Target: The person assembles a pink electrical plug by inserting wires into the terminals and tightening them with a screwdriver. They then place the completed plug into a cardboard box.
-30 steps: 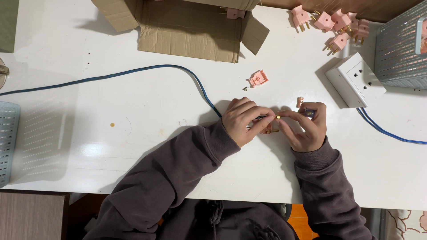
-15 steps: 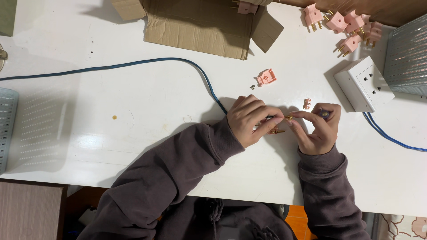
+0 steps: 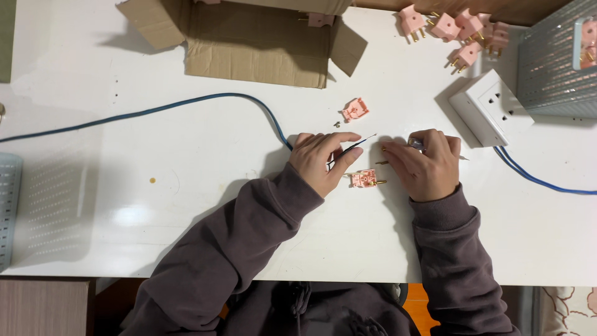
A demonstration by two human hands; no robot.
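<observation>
My left hand (image 3: pixel 322 160) pinches the stripped end of a blue cable (image 3: pixel 186 107), whose dark wire tip sticks out to the right. A pink plug half (image 3: pixel 364 179) with brass pins lies on the white table (image 3: pixel 186 186) between my hands. My right hand (image 3: pixel 426 163) rests knuckles up just right of it, fingers curled over a small metal tool whose tip shows at each side. A second pink plug cover (image 3: pixel 355 109) and tiny screws lie a little farther back.
An open cardboard box (image 3: pixel 261 37) sits at the back. Several pink plugs (image 3: pixel 454 28) lie at the back right beside a white socket block (image 3: pixel 488 106) and a grey perforated basket (image 3: pixel 556 59). Another basket (image 3: pixel 7 211) stands at the left edge.
My hands have come apart. The pink plug half they worked on together now lies on the table between them, and the cable end is free in my left hand.
</observation>
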